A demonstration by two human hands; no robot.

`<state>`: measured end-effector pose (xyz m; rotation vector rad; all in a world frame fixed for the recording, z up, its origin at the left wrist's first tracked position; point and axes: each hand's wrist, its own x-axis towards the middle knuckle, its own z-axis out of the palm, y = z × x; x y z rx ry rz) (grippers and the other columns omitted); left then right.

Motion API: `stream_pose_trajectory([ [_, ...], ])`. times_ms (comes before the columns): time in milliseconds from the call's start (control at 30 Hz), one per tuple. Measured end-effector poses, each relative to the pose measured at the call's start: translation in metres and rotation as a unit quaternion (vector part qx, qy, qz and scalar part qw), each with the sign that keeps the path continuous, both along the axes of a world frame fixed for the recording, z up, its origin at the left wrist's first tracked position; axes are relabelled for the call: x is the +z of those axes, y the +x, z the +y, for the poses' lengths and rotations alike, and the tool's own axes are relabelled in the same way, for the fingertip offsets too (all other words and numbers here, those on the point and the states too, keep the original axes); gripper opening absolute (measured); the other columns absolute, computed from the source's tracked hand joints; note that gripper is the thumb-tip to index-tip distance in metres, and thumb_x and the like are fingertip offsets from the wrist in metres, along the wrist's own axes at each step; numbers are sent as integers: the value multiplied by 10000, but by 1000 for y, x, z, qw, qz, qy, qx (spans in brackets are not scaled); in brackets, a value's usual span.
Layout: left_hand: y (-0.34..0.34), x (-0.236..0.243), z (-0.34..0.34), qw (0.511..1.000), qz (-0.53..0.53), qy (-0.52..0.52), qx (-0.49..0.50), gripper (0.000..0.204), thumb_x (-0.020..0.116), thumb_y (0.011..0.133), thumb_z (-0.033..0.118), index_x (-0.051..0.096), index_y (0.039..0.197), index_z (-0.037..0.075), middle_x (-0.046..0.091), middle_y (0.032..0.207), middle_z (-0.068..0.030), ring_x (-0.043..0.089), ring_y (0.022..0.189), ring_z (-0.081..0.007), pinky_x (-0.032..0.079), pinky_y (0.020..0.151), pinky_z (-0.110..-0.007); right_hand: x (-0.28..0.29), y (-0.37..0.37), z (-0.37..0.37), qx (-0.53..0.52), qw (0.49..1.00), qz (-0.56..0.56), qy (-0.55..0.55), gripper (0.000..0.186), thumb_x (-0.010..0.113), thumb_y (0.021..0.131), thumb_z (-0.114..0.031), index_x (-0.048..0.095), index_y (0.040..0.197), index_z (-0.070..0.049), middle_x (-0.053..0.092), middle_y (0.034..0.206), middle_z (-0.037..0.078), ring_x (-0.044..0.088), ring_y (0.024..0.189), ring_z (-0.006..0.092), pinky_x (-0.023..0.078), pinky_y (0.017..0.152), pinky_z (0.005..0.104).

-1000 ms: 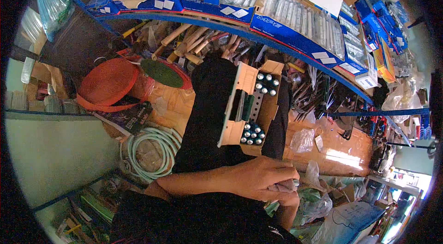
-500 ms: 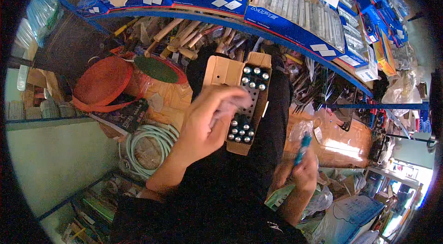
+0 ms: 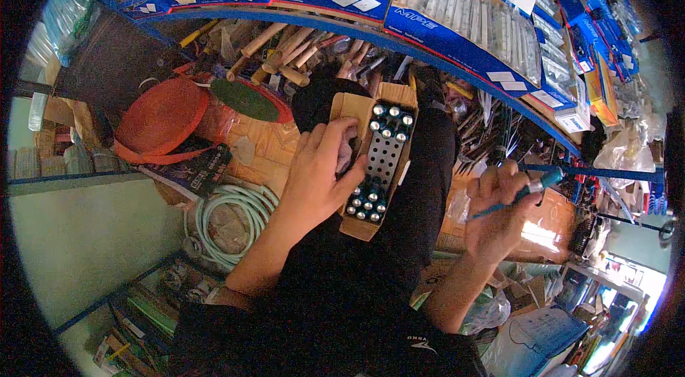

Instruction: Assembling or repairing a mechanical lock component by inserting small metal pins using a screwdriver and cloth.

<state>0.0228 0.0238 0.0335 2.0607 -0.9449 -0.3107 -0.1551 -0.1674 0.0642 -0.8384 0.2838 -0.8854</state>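
Note:
A narrow cardboard box [image 3: 362, 228] rests open on my lap. Inside, a grey insert [image 3: 386, 158] with rows of holes shows in the middle. Round silver ends on dark teal bodies [image 3: 392, 120] stand in clusters at its far and near ends. My left hand [image 3: 321, 156] is at the box's left side, fingers closed round a crumpled greyish cloth [image 3: 347, 150], thumb by the box edge. Out to the right, my right hand [image 3: 499, 213] holds a teal-handled screwdriver [image 3: 549, 177], its handle up to the right and its thin shaft passing across the fingers.
A blue-edged shelf [image 3: 342, 29] with blue boxes of bagged parts [image 3: 464, 34] arches ahead. Wooden-handled tools [image 3: 289, 56] lie under it. To the left are a red strap roll [image 3: 163, 116] and a coiled pale hose [image 3: 228, 223]. Plastic-wrapped goods [image 3: 535, 338] sit at lower right.
My left hand has drawn back left from over the insert to the box's flap. My right hand has risen, and the screwdriver has swung so that its handle points right.

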Motion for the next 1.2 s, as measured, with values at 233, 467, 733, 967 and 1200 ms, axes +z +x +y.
stream_pose_trajectory([
  [233,-2,-26,2,981,144,-128,14,459,754,848,74,607,1282,40,680,1036,-143,654,919,-318,513,841,-422,-6,23,15,-38,978,115,-172,377,719,998,-317,543,1113,-4,631,911,104,612,868,241,500,826,399],
  [467,-6,-17,-2,983,106,-148,-22,483,764,858,-23,594,1308,17,680,1194,-88,670,1135,-162,533,919,-284,-2,17,23,-42,924,278,-259,370,862,864,-143,570,1059,-28,687,887,97,661,811,173,527,752,293],
  [733,-9,-6,-12,988,60,-145,-1,426,765,828,10,642,1234,47,678,1063,-108,655,934,-245,514,799,-352,-6,29,22,-42,831,424,-358,282,921,785,-140,707,944,-46,673,802,33,637,721,129,507,680,286],
  [967,-11,-4,-10,993,55,-103,5,406,756,868,6,635,1253,48,660,1060,-102,641,990,-217,511,814,-317,-3,30,27,-63,828,428,-356,217,877,815,-92,720,956,-40,744,862,71,705,788,143,541,733,294],
  [1200,-11,-6,-9,990,94,-103,9,402,751,877,16,629,1260,34,664,1095,-121,654,1042,-270,519,899,-355,6,21,29,-52,824,367,-429,180,845,848,-78,757,1001,-42,777,940,82,727,822,157,556,737,298],
])
